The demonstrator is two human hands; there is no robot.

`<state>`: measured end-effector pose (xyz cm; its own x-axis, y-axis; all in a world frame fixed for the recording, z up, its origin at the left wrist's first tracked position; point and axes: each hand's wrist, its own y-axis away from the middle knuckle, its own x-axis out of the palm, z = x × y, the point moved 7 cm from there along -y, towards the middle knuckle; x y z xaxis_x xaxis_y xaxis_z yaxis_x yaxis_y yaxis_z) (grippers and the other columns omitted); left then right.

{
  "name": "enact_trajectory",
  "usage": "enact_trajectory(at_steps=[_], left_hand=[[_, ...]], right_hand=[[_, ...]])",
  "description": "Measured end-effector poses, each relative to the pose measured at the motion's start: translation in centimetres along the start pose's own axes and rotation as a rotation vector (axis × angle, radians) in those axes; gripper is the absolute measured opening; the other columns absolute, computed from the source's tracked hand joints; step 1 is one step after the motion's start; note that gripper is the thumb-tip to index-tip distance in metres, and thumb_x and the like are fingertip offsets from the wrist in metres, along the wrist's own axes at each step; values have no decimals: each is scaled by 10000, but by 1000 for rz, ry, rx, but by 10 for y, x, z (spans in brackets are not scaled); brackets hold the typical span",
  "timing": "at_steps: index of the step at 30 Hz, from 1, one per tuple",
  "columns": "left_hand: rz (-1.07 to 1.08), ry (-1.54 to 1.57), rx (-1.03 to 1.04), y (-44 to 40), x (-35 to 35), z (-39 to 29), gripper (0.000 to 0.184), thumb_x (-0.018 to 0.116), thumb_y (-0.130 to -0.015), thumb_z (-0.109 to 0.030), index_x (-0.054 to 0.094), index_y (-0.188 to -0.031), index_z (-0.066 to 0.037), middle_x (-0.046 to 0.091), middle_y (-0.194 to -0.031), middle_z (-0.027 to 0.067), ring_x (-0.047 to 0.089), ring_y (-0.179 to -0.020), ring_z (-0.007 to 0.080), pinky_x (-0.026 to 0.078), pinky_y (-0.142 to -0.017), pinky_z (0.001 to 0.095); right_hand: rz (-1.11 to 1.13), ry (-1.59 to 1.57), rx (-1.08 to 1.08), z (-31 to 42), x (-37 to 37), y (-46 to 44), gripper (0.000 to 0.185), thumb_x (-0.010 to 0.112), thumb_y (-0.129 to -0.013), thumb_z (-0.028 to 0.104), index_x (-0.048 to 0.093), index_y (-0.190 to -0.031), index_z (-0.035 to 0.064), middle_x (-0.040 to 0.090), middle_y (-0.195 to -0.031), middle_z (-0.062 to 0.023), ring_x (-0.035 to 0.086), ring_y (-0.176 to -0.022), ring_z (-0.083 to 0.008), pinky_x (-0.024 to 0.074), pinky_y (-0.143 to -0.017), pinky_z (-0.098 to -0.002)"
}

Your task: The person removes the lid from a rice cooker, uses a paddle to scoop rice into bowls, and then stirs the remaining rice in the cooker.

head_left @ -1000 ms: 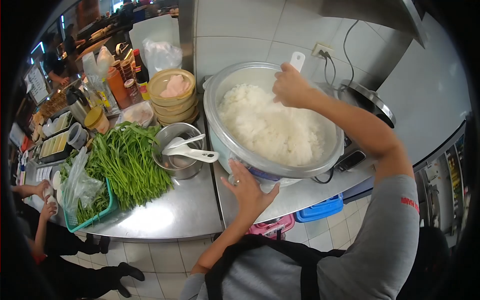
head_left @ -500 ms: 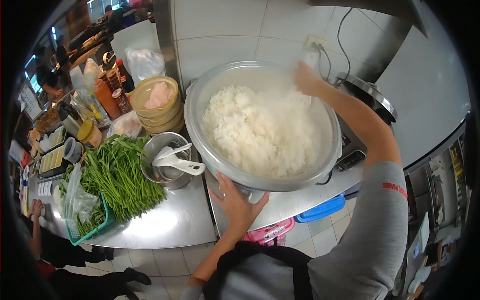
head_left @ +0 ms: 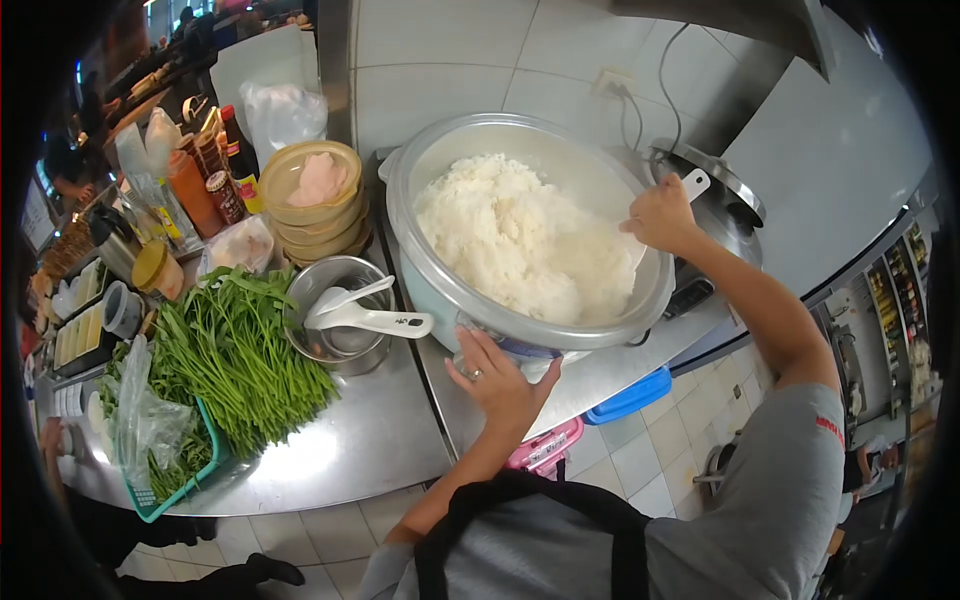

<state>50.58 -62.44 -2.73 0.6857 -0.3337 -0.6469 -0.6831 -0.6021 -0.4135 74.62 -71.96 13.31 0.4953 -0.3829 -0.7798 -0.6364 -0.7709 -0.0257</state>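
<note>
A wide, pale rice container [head_left: 412, 248] stands on the metal counter, with a large mound of white cooked rice [head_left: 500, 230] inside. My right hand [head_left: 662, 214] is closed around the handle of a white rice paddle [head_left: 697, 182] at the container's right side. The paddle's blade points down toward the rice and is mostly hidden. Below the front rim, my left hand [head_left: 498, 385] rests against the container's outer wall, thumb spread from the fingers, holding nothing.
Left of the container are a metal pot [head_left: 345, 365] with white ladles [head_left: 375, 318], stacked clay bowls [head_left: 320, 230] and leafy green stems [head_left: 240, 350] beside a green basket [head_left: 215, 465]. Behind my right hand lies a round metal lid [head_left: 715, 180]. A blue lid-like item [head_left: 630, 397] is under the counter.
My right hand has come down from the container's back right toward its right rim, and the paddle handle now shows. The rice at the right sits lower. My left hand stays against the container.
</note>
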Motion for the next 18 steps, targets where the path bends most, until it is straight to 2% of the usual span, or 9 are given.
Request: enact_trajectory(at_steps=[3,5,6,8,11,12,14,16,18], left_hand=[[0,-36,20,0,-2,1,1189,712,-623,-577,139,-1304,212,160,-1374,381,181,-1313,442,106,-1008,621],[69,10,-22,-3,-6,3,1160,672,-649,-602,165,-1294,218,164,-1362,396,185,-1309,448,87,-997,641],[65,8,-18,-3,-7,3,1160,672,-649,-602,165,-1294,218,164,-1362,396,185,-1309,448,87,-997,641],[44,92,-49,-2,-8,9,1225,710,-620,-583,67,-1340,172,90,-1409,352,103,-1342,433,18,-1029,613],[17,-5,38,-9,-5,11,1259,717,-608,-588,32,-1335,180,88,-1410,352,80,-1352,428,0,-1031,609],[16,-15,36,-9,-6,12,1259,717,-608,-588,32,-1335,180,88,-1410,352,80,-1352,428,0,-1031,609],[107,33,14,-10,-4,10,1251,681,-637,-611,21,-1339,187,82,-1403,381,56,-1360,437,-8,-1008,644],[105,27,9,-9,-5,10,1260,694,-631,-600,5,-1345,175,83,-1403,383,60,-1359,440,-2,-1007,646],[108,21,4,-11,-3,9,1269,708,-624,-589,-12,-1352,163,85,-1402,385,64,-1357,444,3,-1006,647]], right_hand=[[-18,-40,60,9,-22,-10,327,603,-729,427,675,-654,117,626,-681,-74,564,-718,-228,300,-797,-383],[-194,-75,21,17,-51,-32,337,607,-722,433,666,-636,112,624,-651,-59,575,-722,-226,310,-770,-388],[-200,-75,25,22,-65,-44,337,607,-722,433,666,-636,112,624,-651,-59,575,-722,-226,310,-770,-388],[-154,28,29,31,-87,-66,325,621,-722,421,654,-630,111,627,-669,-59,580,-718,-221,321,-739,-377],[-234,40,108,21,-93,-89,236,620,-732,344,650,-634,131,632,-695,-42,577,-757,-203,342,-755,-368],[-238,31,106,11,-78,-103,236,620,-732,344,650,-634,131,632,-695,-42,577,-757,-203,342,-755,-368],[-545,313,-55,5,-38,-130,150,628,-741,292,663,-689,156,641,-684,-14,565,-814,-154,343,-817,-346],[-469,432,-105,3,23,-155,123,628,-737,278,662,-682,173,641,-698,6,552,-834,-144,340,-826,-344],[-385,547,-152,-2,40,-162,99,628,-732,263,662,-675,190,641,-711,26,539,-854,-134,338,-835,-342]])
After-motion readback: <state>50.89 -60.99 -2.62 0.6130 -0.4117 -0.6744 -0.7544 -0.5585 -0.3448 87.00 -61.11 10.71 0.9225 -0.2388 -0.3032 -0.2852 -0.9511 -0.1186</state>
